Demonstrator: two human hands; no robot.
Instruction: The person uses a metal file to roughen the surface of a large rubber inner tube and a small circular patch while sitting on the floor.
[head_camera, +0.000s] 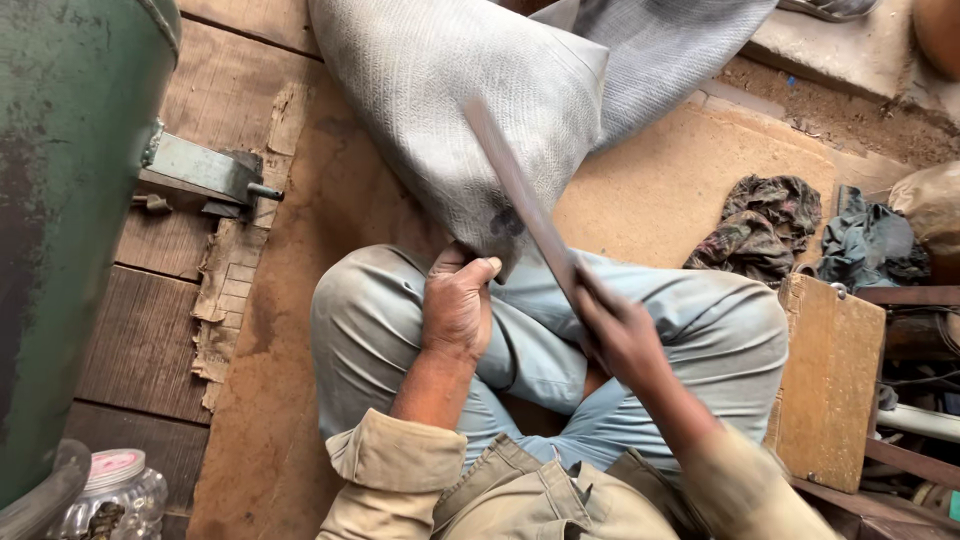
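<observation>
Here the person sits cross-legged on a sheet of brown board, knees in pale blue trousers spread wide. The left hand (457, 305) is closed tight, thumb up, pinching the lower corner of a grey woven sack (470, 110) that slumps toward twelve o'clock across the board. The right hand (620, 335), blurred, is wrapped around the grip of a long flat blade (520, 195), which slants up toward eleven o'clock and lies across the face of the sack; whether its edge touches the cloth I cannot tell through the blur. The sack's pinched corner sits just above the left hand, at the middle of the view.

At nine o'clock stands a big green drum (60, 200) with a metal bracket (205, 170) beside it on dark planks. At seven o'clock is a clear jar (115, 490) with a pale lid. At three o'clock lie crumpled rags (765, 225), and below them a worn wooden box (830, 380).
</observation>
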